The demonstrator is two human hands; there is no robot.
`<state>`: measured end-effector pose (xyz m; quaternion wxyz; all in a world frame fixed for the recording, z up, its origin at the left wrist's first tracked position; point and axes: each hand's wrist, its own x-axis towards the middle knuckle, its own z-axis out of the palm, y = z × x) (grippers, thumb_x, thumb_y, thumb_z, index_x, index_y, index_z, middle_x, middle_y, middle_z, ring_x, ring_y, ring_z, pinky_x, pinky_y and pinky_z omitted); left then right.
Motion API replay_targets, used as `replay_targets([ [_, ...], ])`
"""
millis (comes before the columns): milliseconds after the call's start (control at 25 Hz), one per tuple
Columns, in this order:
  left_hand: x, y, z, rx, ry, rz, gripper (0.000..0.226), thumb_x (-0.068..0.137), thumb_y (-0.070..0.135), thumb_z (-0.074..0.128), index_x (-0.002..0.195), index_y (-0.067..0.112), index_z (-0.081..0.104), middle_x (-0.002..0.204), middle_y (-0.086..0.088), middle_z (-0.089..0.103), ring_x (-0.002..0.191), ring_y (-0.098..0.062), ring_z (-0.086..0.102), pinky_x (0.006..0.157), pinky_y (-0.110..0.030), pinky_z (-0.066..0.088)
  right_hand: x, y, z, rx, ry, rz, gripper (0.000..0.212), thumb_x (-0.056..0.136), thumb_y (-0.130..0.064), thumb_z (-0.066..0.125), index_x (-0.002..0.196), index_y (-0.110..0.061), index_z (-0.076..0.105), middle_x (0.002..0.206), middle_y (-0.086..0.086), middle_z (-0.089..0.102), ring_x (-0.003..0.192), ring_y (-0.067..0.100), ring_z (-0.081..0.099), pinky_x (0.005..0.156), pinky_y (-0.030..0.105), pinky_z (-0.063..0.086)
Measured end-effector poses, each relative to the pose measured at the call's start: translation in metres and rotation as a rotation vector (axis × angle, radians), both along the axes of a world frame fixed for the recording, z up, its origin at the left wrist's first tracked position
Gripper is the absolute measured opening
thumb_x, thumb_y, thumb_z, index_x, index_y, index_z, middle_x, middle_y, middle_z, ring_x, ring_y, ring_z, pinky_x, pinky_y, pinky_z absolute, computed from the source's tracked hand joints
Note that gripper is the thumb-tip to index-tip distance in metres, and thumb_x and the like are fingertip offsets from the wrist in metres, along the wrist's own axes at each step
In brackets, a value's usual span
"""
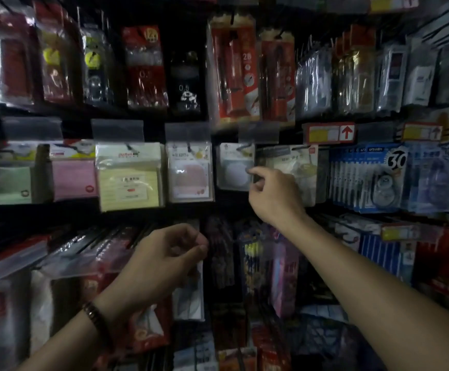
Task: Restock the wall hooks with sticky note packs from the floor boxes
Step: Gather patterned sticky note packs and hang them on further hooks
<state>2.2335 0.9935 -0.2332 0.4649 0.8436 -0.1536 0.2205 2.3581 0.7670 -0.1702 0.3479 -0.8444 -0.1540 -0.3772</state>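
Note:
Sticky note packs hang in a row on the middle wall hooks: green (10,183), pink (74,178), yellow (129,183), a pink round one (189,175) and a white round one (234,170). My right hand (274,194) is raised to the white round pack, with forefinger and thumb pinching its right edge. My left hand (164,261) is lower, its fingers pinched on the top of a clear pack with white contents (188,293), which hangs down from my fingers. The light is dim and the view blurred.
Pen packs (234,73) fill the hooks above. Blue correction tape packs (373,178) hang to the right, beside another clear pack (306,167) behind my right hand. More packets crowd the hooks below (284,274). Price tags with red arrows (330,133) sit on the rail.

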Motion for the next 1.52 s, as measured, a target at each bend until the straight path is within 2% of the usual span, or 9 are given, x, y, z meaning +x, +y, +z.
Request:
replay_targets([
  [160, -0.032, 0.017, -0.067, 0.009, 0.151, -0.124, 0.011, 0.102, 0.019, 0.070, 0.093, 0.022, 0.073, 0.086, -0.005, 0.077, 0.069, -0.017, 0.075, 0.062, -0.029, 0.059, -0.055, -0.005, -0.069, 0.114, -0.128, 0.239, 0.018, 0.103, -0.017, 0.065, 0.114, -0.024, 0.078, 0.077, -0.002, 0.073, 0.060, 0.013, 0.072, 0.064, 0.042, 0.062],
  [360, -0.055, 0.034, -0.191, 0.127, 0.359, -0.203, 0.009, 0.103, 0.024, 0.069, 0.097, 0.020, 0.074, 0.088, 0.004, 0.077, 0.075, -0.010, 0.075, 0.066, -0.023, 0.057, -0.098, -0.004, -0.213, 0.133, 0.012, 0.351, 0.011, 0.105, -0.016, 0.067, 0.103, -0.017, 0.078, 0.073, -0.002, 0.071, 0.055, 0.014, 0.069, 0.053, 0.036, 0.057],
  [560, -0.056, 0.053, -0.344, 0.260, 0.568, -0.168, 0.008, 0.103, 0.028, 0.068, 0.097, 0.030, 0.074, 0.087, 0.015, 0.077, 0.071, -0.009, 0.078, 0.066, -0.029, 0.062, -0.104, -0.006, -0.389, -0.188, 0.653, 0.430, 0.009, 0.099, -0.020, 0.074, 0.095, -0.023, 0.082, 0.076, -0.018, 0.070, 0.064, -0.004, 0.070, 0.059, 0.015, 0.051],
  [720, -0.048, 0.064, -0.449, 0.298, 0.726, -0.136, 0.014, 0.101, 0.021, 0.069, 0.094, 0.033, 0.073, 0.086, 0.012, 0.076, 0.068, -0.007, 0.075, 0.068, -0.025, 0.061, -0.093, -0.016, -0.549, -0.298, 1.027, 0.332, 0.009, 0.100, -0.031, 0.071, 0.097, -0.033, 0.079, 0.096, -0.016, 0.075, 0.079, -0.002, 0.071, 0.070, 0.022, 0.057],
  [840, -0.033, 0.061, -0.508, 0.313, 0.799, -0.128, 0.011, 0.102, 0.022, 0.069, 0.098, 0.032, 0.073, 0.090, 0.009, 0.077, 0.072, -0.003, 0.073, 0.065, -0.014, 0.053, -0.076, -0.015, -0.662, -0.203, 1.251, 0.179, 0.008, 0.096, -0.028, 0.073, 0.094, -0.023, 0.079, 0.101, -0.011, 0.075, 0.095, 0.013, 0.075, 0.085, 0.040, 0.064],
  [960, -0.018, 0.050, -0.549, 0.296, 0.848, -0.128, 0.008, 0.101, 0.022, 0.070, 0.100, 0.028, 0.076, 0.091, 0.011, 0.076, 0.074, 0.004, 0.070, 0.068, -0.015, 0.054, -0.062, -0.007, -0.733, -0.200, 1.425, -0.032, 0.022, 0.094, -0.029, 0.069, 0.109, -0.013, 0.069, 0.109, 0.003, 0.067, 0.099, 0.024, 0.072, 0.085, 0.038, 0.059],
  [1120, -0.010, 0.045, -0.583, 0.235, 0.911, -0.104, 0.010, 0.102, 0.025, 0.069, 0.098, 0.032, 0.074, 0.091, 0.011, 0.076, 0.073, -0.004, 0.072, 0.068, -0.021, 0.057, -0.030, 0.010, -0.767, -0.592, 1.323, -0.104, 0.064, 0.101, -0.037, 0.065, 0.157, -0.020, 0.038, 0.167, 0.012, 0.031, 0.150, 0.034, 0.041, 0.115, 0.044, 0.044],
  [1280, -0.011, 0.033, -0.602, 0.501, 0.943, -0.233, 0.015, 0.102, 0.035, 0.067, 0.116, 0.038, 0.069, 0.117, 0.015, 0.071, 0.104, -0.003, 0.066, 0.089, -0.022, 0.053, 0.010, 0.013, -0.796, -0.778, 1.289, -0.003, 0.091, 0.101, -0.029, 0.067, 0.169, -0.021, 0.007, 0.178, -0.001, -0.016, 0.162, 0.034, 0.019, 0.119, 0.056, 0.040],
  [1520, 0.000, 0.029, -0.597, 0.541, 0.964, -0.347, 0.021, 0.105, 0.033, 0.062, 0.125, 0.030, 0.069, 0.122, 0.008, 0.072, 0.109, -0.009, 0.069, 0.093, -0.032, 0.057, -0.014, 0.016, -0.821, -0.679, 1.267, -0.104, 0.055, 0.111, -0.031, 0.043, 0.160, -0.007, 0.032, 0.163, 0.017, 0.033, 0.147, 0.041, 0.042, 0.116, 0.052, 0.039],
])
